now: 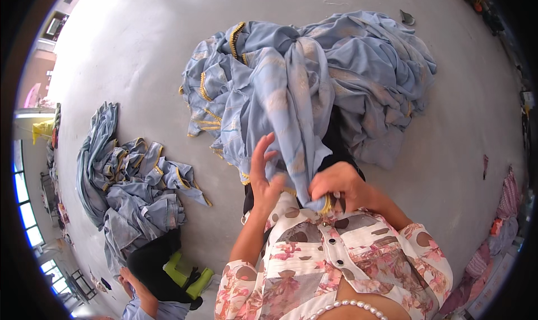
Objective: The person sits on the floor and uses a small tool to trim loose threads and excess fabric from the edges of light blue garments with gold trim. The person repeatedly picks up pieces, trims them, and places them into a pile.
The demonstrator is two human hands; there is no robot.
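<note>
A large heap of light blue fabric (291, 90) with yellow-gold trim spreads over the floor and across my legs. One strip of it runs up to my waist. My right hand (343, 187) is closed on the end of this cloth, where a bit of gold edging (326, 204) shows below the fingers. Just left of the strip, my left hand (263, 177) is raised with its fingers apart, holding nothing. Some of its fingertips are slightly blurred.
To the left, another person's hand (134, 283) rests near a smaller pile of blue trimmed cloth (131, 180). A green object (193, 281) is beside that person's dark-clothed leg. Grey floor (151, 51) surrounds the heaps. Pinkish cloth (507, 199) lies along the right edge.
</note>
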